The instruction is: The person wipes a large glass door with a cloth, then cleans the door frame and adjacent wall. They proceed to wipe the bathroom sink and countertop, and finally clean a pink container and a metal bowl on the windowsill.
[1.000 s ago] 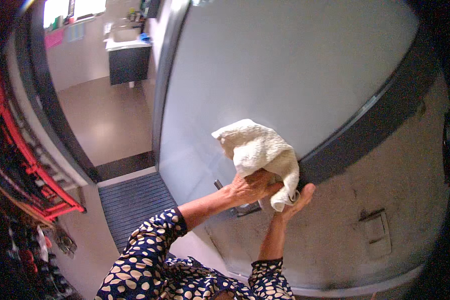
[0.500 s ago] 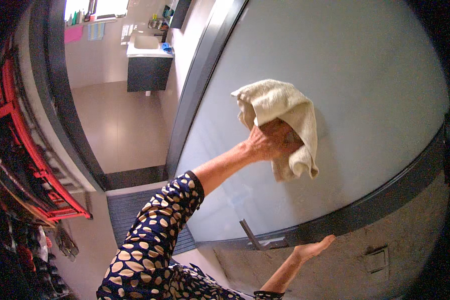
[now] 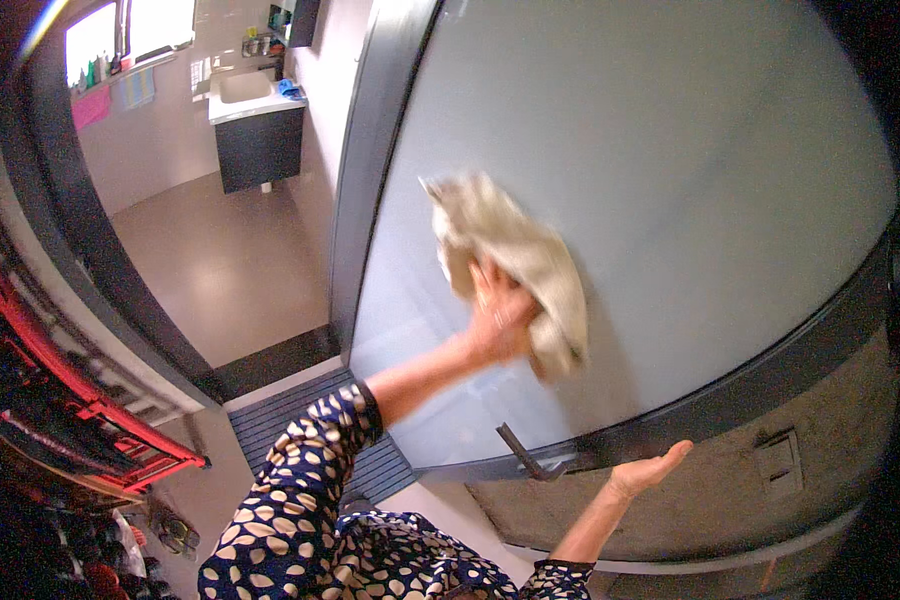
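Note:
My left hand (image 3: 502,312) holds a cream cloth (image 3: 525,250) against a large frosted glass door panel (image 3: 690,190). The hand and cloth are smeared by motion, and some fingertips are hidden in the folds. My right hand (image 3: 652,471) is held lower and to the right, near the door's dark lower frame (image 3: 710,413). Its fingers are stretched out and nothing is in it. A dark lever handle (image 3: 518,450) sits on that frame, left of my right hand.
Left of the panel, a doorway opens onto a washroom with a basin cabinet (image 3: 260,150). A grey striped mat (image 3: 280,415) lies at its threshold. A red metal rack (image 3: 80,390) stands at left, near footwear (image 3: 175,535). A wall switch (image 3: 778,463) is at lower right.
My left hand and the cloth have moved left and slightly down across the glass. The view has shifted a little. My right hand stays stretched out, now slightly higher and farther right in view.

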The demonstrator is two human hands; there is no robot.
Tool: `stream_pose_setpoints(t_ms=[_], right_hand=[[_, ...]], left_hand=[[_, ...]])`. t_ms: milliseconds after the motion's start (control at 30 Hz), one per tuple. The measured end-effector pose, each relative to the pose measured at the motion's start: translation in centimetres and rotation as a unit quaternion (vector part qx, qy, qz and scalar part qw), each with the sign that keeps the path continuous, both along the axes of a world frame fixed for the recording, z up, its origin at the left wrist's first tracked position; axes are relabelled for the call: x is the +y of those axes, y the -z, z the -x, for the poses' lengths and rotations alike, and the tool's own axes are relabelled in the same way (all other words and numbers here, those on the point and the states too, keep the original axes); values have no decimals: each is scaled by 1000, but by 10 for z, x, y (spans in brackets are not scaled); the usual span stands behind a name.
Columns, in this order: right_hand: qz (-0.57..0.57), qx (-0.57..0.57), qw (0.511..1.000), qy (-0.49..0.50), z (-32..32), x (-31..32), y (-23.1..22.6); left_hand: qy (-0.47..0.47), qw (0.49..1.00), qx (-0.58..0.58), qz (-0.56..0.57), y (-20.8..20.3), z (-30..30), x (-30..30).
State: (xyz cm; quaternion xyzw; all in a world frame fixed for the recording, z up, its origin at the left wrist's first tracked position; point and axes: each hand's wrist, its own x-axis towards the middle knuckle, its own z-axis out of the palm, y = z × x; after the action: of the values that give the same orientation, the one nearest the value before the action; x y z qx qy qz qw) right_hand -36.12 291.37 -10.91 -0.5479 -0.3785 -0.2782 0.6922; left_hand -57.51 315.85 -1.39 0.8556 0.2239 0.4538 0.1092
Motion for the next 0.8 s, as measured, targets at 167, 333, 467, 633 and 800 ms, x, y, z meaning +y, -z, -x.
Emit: stream_pose_setpoints(t_ms=[167,333,467,633,800], right_hand=[[-91,228,969,0,60,21,-29],[-106,287,951,49,120,32,-80],[-118,229,966,26,107,8,-66],[-164,238,956,-44,115,-11,-77],[-129,209,969,25,97,-12,-80]], left_hand=[[132,988,-47,-58,66,14,-29],[101,986,-125,-50,38,44,25],[-13,995,-76,-69,-11,59,82],[-63,990,-40,-122,-10,77,158],[-103,990,-73,56,68,108,250]])
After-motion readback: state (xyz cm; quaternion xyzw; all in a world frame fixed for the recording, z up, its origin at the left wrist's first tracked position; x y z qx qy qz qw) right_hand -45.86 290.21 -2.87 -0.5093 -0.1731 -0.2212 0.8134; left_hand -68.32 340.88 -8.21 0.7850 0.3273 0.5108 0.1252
